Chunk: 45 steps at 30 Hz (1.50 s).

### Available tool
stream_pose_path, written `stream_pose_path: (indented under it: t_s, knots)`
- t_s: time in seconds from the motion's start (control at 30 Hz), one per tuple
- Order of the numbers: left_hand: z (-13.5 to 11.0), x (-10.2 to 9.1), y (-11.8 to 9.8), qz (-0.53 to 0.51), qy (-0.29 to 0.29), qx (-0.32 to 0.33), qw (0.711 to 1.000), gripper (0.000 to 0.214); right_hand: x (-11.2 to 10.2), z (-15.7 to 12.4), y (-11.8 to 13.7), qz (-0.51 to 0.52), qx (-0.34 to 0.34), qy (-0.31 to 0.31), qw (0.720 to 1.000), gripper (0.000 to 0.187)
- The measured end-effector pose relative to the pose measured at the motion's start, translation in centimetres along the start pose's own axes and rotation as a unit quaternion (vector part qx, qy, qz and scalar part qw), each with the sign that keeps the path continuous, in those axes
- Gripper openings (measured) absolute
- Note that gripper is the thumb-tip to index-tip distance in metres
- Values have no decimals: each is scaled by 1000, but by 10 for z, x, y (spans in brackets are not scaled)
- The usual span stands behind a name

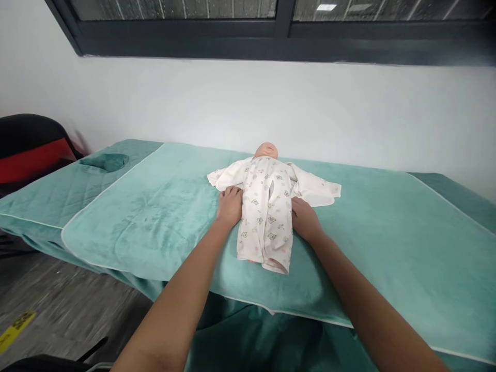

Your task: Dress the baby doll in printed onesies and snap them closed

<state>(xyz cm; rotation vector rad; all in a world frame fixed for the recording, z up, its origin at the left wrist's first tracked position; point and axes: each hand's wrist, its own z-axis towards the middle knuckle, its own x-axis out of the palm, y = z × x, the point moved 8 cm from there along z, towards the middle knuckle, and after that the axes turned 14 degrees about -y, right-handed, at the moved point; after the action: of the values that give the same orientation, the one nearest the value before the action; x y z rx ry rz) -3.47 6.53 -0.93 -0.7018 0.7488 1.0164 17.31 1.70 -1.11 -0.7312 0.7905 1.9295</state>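
A baby doll (266, 150) in a white printed romper (266, 212) lies on its back on a teal towel (155, 217), head toward the wall. My left hand (229, 205) rests against the doll's left flank, fingers curled at the romper's side. My right hand (303, 217) presses against the other flank, its fingers tucked at the romper's edge. Both sleeves of the romper spread out sideways. The fingertips of both hands are partly hidden by the cloth.
The towel covers a teal padded table (39, 201) with a face hole (104, 161) at the left end. A white wall stands right behind it, with a dark window frame (271, 39) above. A black and red chair (31, 147) is at far left. Yellow floor tape (15, 328).
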Motion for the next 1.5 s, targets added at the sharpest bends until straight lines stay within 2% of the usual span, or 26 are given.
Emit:
stream_pose_path:
  t_s: [0.07,0.23,0.37,0.47,0.6,0.77,1.03,1.27,1.37,1.5]
  knots:
    - [-1,-2,0,-3,-4,0,1000,27,-6,-8,2,21,8,-5,1000,23]
    - [0,-4,0,0,-11,-14,1000,24,-8,-23,10,32,3,29,999,22]
    - [-1,-10,-1,6,-15,-28,999,25,-6,-20,9,40,6,26,999,22]
    - [-5,-17,-3,1,-26,-34,999,28,1,-14,9,12,3,47,999,20]
    - [-13,-27,-4,-6,-43,-46,998,32,7,-5,9,-3,10,64,998,27]
    - [-29,-34,-1,8,-38,-72,997,29,10,-1,7,25,-4,54,998,27]
    - [-48,-41,1,49,-32,-88,994,26,-6,-5,8,92,-30,-36,995,25]
    - [-50,-38,-5,15,-38,-35,999,23,-5,-4,22,194,-96,-14,976,24]
    - [-50,-39,-5,-2,-53,-30,998,23,-5,-5,20,192,-66,0,979,23]
    - [-48,-41,4,-29,-95,-68,993,22,-5,-17,15,172,3,40,984,24]
